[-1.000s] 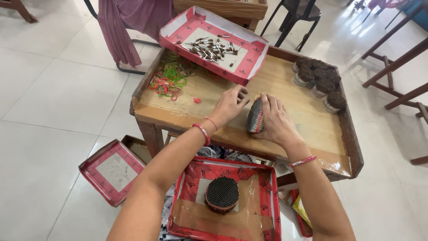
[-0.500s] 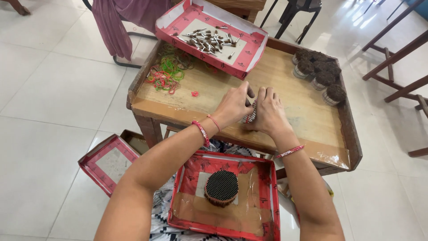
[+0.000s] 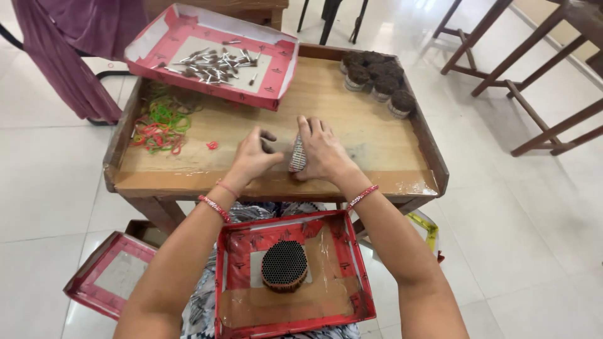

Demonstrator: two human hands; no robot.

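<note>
right hand [image 3: 323, 150]: wrapped around bundle of little sticks [image 3: 297, 155] | left hand [image 3: 252, 157]: fingers curled, just beside bundle | both on wooden table [image 3: 364, 135]

Bare forearms, a red beaded bangle [image 3: 215, 207] on each wrist

1. Bright, even daylight fills the scene; no part is dim.
2. The white floor tiles [image 3: 521, 207] carry soft glare, strongest at the top.
3. Shadows are faint and soft-edged under the wooden table [image 3: 352, 125].
4. Wide-lens distortion bends lines near the edges.
5. Focus is fairly sharp; the hands show slight blur.
</note>
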